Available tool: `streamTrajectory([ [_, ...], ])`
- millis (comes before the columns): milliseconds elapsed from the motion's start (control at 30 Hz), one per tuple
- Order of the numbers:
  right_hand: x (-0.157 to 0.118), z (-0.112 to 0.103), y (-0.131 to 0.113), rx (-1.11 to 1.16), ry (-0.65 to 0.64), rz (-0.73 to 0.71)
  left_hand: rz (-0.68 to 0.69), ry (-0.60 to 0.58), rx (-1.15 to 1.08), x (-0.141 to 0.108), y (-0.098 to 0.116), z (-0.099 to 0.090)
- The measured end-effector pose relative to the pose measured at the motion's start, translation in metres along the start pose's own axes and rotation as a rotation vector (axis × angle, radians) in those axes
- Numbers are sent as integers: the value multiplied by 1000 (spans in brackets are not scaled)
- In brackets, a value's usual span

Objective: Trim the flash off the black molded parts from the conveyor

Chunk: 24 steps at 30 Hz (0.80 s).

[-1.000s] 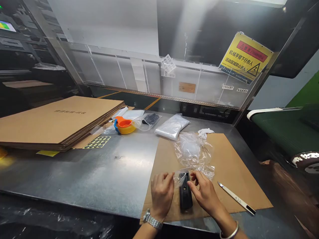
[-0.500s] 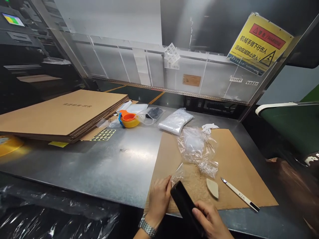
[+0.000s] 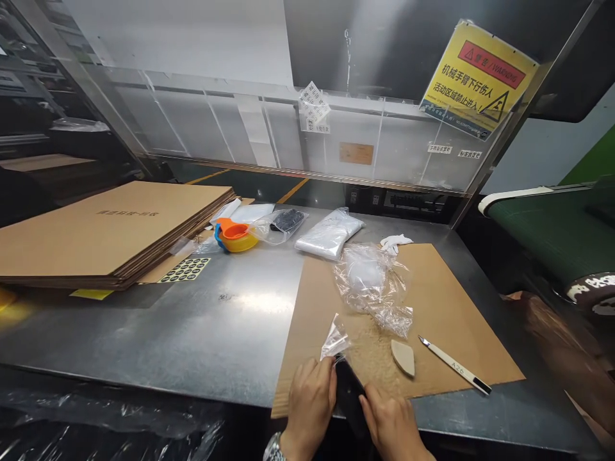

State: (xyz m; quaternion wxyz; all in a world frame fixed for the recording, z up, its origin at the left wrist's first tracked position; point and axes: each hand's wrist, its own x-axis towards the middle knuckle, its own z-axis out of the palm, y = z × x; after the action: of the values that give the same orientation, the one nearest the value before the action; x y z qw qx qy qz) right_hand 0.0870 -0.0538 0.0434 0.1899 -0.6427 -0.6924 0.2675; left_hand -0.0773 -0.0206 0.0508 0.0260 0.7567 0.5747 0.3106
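Note:
My left hand [image 3: 310,400], with a metal watch at the wrist, pinches a small clear plastic bag [image 3: 335,337] at its lower end. A long black object [image 3: 350,394] lies between my two hands, its top end against the bag's opening. My right hand [image 3: 390,416] is closed round the black object's right side. Under them is the near edge of a flat cardboard sheet [image 3: 451,288]. On that sheet rest a beige wedge-shaped piece [image 3: 402,358], a white craft knife [image 3: 454,365] marked A26 and crumpled clear plastic [image 3: 372,282].
Stacked cardboard [image 3: 115,224] fills the table's left side. Beyond the sheet are an orange and yellow tape dispenser [image 3: 236,235], a bagged dark item [image 3: 287,221], a white packet [image 3: 329,234] and a white glove [image 3: 395,242]. A clear panel [image 3: 221,128] stands behind; a green conveyor [image 3: 552,224] is at right.
The black object's top end has come to the clear bag at my left hand. My hands are closer together. The view has shifted slightly to the right.

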Motion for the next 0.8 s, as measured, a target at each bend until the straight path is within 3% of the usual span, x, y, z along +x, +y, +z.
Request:
streamTrajectory([
  [167,13,-6,-4,48,5,-24,233,-13,-20,1,11,-9],
  [300,21,-12,-7,68,32,26,269,39,-21,1,17,-18],
  [400,19,-22,-16,7,50,24,387,19,-63,0,24,-22],
  [467,17,-39,-23,-24,36,8,418,-2,-106,3,29,-26],
  [567,11,-77,-32,-8,-8,-36,303,-54,-132,18,36,-38],
  [667,0,-117,-35,56,-45,-92,270,-191,-133,43,46,-54],
  [733,-11,-133,-30,242,-96,-101,358,-188,-124,58,56,-64],
  [800,-23,-136,-22,616,-123,-23,484,-115,-108,71,69,-70],
])
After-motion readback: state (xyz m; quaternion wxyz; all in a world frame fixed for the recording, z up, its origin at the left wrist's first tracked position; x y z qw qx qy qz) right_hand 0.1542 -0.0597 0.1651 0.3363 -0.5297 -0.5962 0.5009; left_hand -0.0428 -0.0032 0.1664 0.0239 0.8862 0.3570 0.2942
